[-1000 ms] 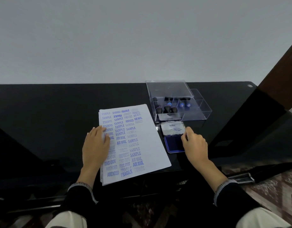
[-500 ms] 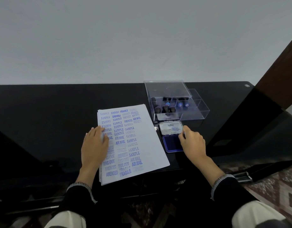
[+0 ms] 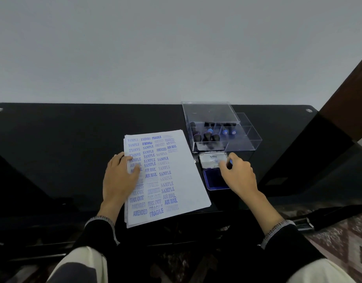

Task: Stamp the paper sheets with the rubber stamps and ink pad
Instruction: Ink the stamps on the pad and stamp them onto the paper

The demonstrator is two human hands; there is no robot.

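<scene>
Ink pad half hidden by right hand

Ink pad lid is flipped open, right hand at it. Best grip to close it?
Pinch the ink pad lid at its far edge, coming from the stamp box side, and swing it toward the blue pad. The hinge seems to be where lid meets pad. The right hand is already at its right edge.
</scene>
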